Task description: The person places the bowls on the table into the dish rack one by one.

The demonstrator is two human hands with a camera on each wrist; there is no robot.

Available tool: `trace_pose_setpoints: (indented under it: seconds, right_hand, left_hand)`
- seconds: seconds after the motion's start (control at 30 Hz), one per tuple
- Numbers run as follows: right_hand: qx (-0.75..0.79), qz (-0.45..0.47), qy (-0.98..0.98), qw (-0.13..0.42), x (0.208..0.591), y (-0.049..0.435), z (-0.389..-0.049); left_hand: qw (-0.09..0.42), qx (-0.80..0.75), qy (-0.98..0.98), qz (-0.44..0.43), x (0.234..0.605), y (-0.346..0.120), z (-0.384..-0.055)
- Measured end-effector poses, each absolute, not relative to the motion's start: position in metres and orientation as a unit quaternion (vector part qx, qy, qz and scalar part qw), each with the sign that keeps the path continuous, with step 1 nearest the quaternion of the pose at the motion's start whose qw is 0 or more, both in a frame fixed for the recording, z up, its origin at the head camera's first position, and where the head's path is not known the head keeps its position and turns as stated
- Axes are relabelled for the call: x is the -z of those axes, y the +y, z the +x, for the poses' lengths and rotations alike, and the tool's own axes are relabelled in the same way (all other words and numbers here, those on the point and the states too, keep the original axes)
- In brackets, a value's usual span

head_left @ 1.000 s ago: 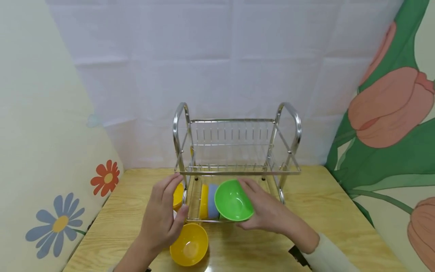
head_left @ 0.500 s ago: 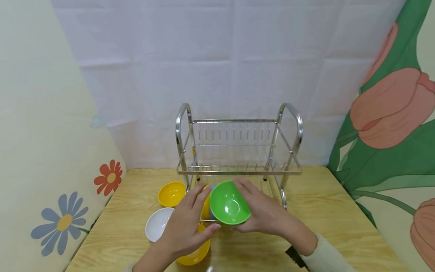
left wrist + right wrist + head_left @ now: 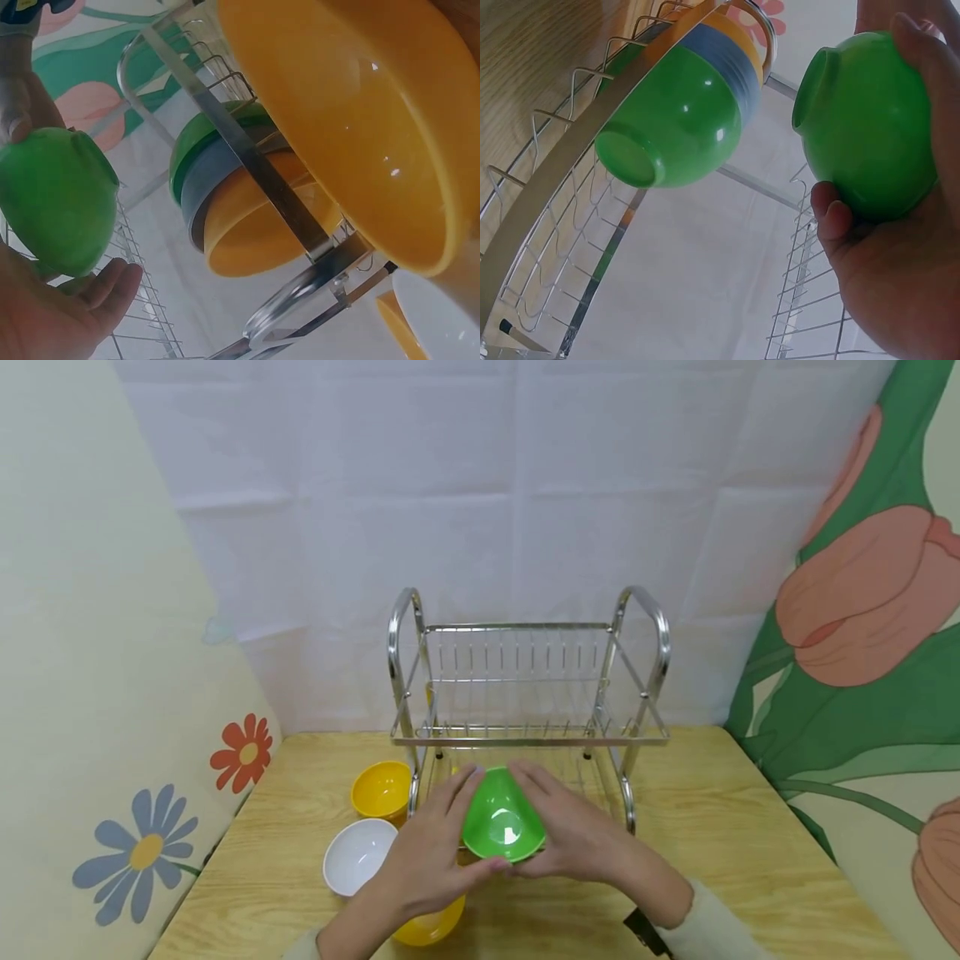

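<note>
Both hands hold one green bowl [image 3: 504,822] in front of the dish rack [image 3: 529,742], its hollow side facing the head camera. My left hand [image 3: 416,864] curls round its left side, thumb along the near rim. On the opposite side my right hand [image 3: 581,827] grips it, fingers at the far rim and thumb below. In the right wrist view the outside and foot of the held bowl [image 3: 866,135] show. A second green bowl [image 3: 682,120], a blue-grey bowl [image 3: 733,71] and a yellow bowl [image 3: 251,229] stand on edge, nested, in the lower tier.
Left of the rack, a yellow bowl [image 3: 381,788] and a white bowl [image 3: 356,860] sit on the wooden table [image 3: 720,827]. Another yellow bowl [image 3: 433,928] lies nearer, partly under the left forearm. The rack's upper tier overhangs the lower one. A white cloth [image 3: 450,510] hangs behind.
The left hand has moved right, from beside the rack to the green bowl, and now holds its left side. The bowl has shifted slightly left and down in the right hand. The white bowl has come into view.
</note>
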State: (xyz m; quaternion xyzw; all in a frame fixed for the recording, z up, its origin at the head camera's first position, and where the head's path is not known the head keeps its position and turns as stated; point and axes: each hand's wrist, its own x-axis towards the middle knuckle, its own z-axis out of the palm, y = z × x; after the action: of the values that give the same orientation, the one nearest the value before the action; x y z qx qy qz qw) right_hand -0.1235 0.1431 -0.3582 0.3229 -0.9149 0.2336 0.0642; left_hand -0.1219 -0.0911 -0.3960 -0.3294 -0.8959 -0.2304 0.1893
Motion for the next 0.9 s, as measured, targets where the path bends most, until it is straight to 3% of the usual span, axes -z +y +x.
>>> trace_pose_setpoints:
  seconds: [0.73,0.9]
  right_hand:
    - [-0.258,0.326,-0.907,0.065,0.362,0.146,-0.119]
    - [-0.324,0.322,-0.889,0.033,0.363,0.153,-0.118]
  left_hand:
    - [0.098,0.278,-0.907,-0.301,0.391,-0.085,-0.122]
    - [0.083,0.314,-0.901,-0.289,0.392,-0.085,-0.125]
